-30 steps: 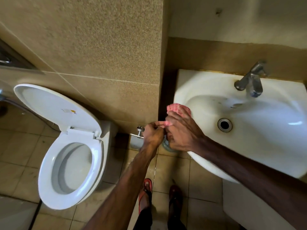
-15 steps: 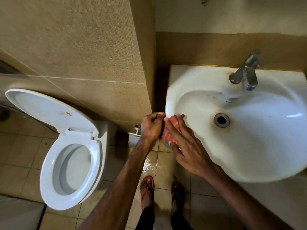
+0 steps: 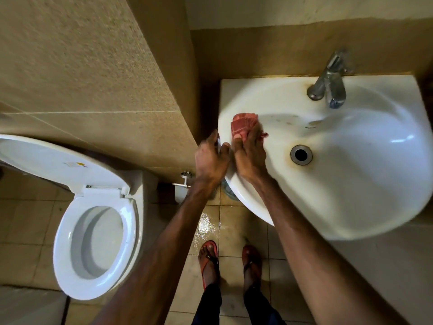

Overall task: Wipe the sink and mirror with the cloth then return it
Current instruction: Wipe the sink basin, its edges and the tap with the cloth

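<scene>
The right hand (image 3: 249,156) is clutching the bunched pink cloth (image 3: 243,124) and pressing it onto the left inner wall of the white sink (image 3: 351,184), while the left hand (image 3: 210,158) is gripping the sink at its left rim. Wiping well is probably calling for firm, overlapping strokes toward the stained drain (image 3: 301,154) and the tap (image 3: 332,87).

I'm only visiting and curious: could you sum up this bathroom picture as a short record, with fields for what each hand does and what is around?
cloth: red, bunched, on the sink's left rim
right hand: holds the cloth and presses it on the rim
left hand: at the sink's left edge; grip too blurred to tell
sink: white, brownish ring round the drain
tap: metal, on the back rim
toilet: left of the sink, lid up
mirror: not in view
</scene>
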